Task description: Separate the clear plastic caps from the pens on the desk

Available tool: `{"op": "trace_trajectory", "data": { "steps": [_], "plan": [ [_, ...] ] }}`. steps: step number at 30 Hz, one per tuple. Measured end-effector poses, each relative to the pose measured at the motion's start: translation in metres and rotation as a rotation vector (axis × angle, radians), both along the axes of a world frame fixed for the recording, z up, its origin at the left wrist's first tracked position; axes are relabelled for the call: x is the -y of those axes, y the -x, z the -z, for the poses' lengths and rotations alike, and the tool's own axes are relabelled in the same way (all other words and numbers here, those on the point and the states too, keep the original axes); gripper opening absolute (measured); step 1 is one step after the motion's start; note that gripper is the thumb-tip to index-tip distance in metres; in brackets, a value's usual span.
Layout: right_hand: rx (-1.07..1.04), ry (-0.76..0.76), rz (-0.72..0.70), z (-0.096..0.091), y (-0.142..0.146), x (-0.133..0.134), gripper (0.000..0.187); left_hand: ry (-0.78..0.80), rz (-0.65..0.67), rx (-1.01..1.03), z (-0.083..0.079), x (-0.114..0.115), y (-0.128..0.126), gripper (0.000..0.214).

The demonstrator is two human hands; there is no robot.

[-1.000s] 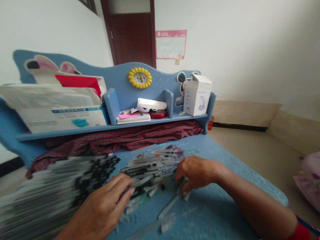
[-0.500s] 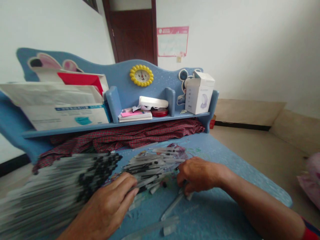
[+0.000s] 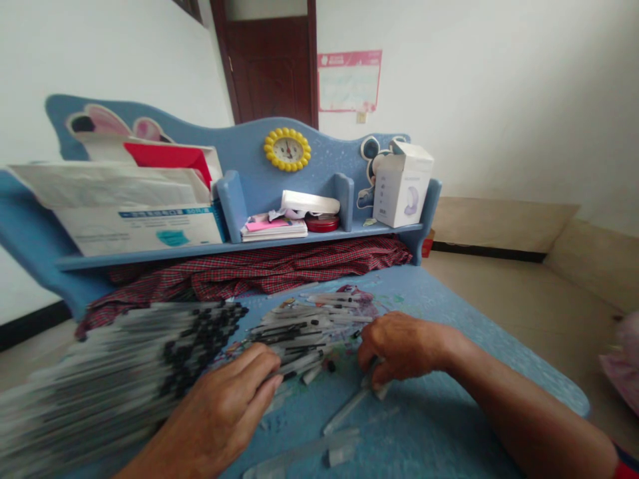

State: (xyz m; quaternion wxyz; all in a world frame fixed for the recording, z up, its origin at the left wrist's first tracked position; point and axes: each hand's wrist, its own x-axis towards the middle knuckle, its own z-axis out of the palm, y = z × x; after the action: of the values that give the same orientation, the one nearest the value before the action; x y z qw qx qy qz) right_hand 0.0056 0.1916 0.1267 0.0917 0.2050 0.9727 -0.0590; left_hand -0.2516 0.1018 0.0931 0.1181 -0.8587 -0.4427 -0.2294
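My left hand (image 3: 224, 406) is closed at the near side of a loose heap of pen parts (image 3: 324, 319), thumb and fingers pressed together. What lies between its fingertips is hidden. My right hand (image 3: 399, 349) is bent down to the table with its fingers pinched on the upper end of a clear pen barrel (image 3: 344, 412), which slants down to the left. A short whitish piece shows below its thumb. Left of my left hand lies a large stack of clear pens (image 3: 100, 379) with black ends. Another clear tube (image 3: 304, 456) and a short clear cap (image 3: 340, 454) lie nearest me.
A blue table (image 3: 464, 332) carries everything, with a raised shelf (image 3: 200, 253) at its back. There stand a mask box (image 3: 140, 226), papers (image 3: 274, 229), a red round tin (image 3: 322, 223) and a white box (image 3: 402, 189). A checked cloth (image 3: 259, 266) lies bunched beneath.
The whole view has shifted slightly, so things sit a little farther right. Both hands keep nearly the same place and pose over the table.
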Motion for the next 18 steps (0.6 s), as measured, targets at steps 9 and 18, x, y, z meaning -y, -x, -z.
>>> {"op": "trace_trajectory", "data": {
  "steps": [9, 18],
  "plan": [
    [-0.622, 0.202, 0.243, 0.006, 0.001, -0.023, 0.028, 0.023, -0.006, 0.019, 0.001, 0.002, -0.001, 0.022],
    [-0.763, 0.457, 0.118, 0.023, 0.031, -0.003, 0.041, 0.078, 0.002, 0.069, 0.005, 0.005, -0.003, 0.014]
  ]
}}
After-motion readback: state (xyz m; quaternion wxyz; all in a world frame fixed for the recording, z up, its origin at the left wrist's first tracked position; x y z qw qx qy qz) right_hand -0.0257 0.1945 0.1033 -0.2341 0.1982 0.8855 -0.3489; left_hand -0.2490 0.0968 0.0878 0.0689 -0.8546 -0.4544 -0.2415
